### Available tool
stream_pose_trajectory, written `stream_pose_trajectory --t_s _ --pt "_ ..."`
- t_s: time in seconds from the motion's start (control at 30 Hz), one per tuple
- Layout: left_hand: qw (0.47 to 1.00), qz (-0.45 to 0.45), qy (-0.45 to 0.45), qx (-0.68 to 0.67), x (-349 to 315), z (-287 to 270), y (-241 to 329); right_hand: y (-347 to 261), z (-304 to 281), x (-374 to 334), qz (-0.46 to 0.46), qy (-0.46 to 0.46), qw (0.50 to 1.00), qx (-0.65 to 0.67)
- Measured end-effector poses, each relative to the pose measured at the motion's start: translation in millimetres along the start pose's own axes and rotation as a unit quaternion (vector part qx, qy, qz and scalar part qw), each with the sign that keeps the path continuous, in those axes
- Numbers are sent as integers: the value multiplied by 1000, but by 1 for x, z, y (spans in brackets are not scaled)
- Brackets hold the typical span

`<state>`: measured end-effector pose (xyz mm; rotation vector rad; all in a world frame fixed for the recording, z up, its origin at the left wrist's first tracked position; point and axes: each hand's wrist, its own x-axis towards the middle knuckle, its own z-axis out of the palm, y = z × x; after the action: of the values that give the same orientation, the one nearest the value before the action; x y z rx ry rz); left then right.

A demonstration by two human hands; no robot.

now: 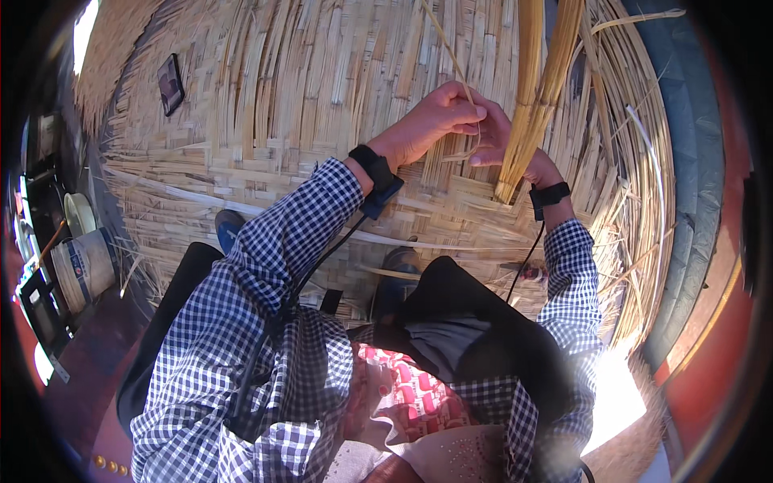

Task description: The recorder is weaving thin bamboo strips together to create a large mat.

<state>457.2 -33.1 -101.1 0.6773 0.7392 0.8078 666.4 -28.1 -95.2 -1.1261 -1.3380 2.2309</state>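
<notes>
Fingers of the left hand [439, 115] pinch a thin strip [448, 44] over the woven mat [322, 121], forearm slanting inward. Over that mat, the right hand [498, 129] curls opposite, partly hidden by a stalk bundle [535, 121]; I cannot tell its grip.

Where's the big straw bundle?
In the head view, the straw bundle is right of centre, reaching down from the top edge, crossing in front of the right hand, over the woven mat.

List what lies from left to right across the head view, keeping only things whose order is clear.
White bucket → dark phone-like object → left hand → upright bundle of straw-coloured strips → grey-green sheet.
</notes>
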Motion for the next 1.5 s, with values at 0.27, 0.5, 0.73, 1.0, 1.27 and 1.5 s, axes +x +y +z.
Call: stream_pose_trajectory --t_s 0.27,0.5,0.73,1.0,1.27,1.5 --pt "939 23 -206 275 32 21 -15 8 -13 -9 -160 176 965 -110" --pt "837 14 -197 510 47 36 -28 1 -2 -36 -105 252 954 -129" --pt "947 -42 -70 309 39 20 -5 22 -8 -72 -68 256 963 -59" --pt "975 28 71 207 -13 -18 0 -15 19 -104 19 153 986 -65" --pt "976 105 -8 191 -23 1 -2 -24 9 -70 -89 269 949 141" --pt "991 56 114 47 -14 -13 -7 -7 7 -79 -85 155 957 230"
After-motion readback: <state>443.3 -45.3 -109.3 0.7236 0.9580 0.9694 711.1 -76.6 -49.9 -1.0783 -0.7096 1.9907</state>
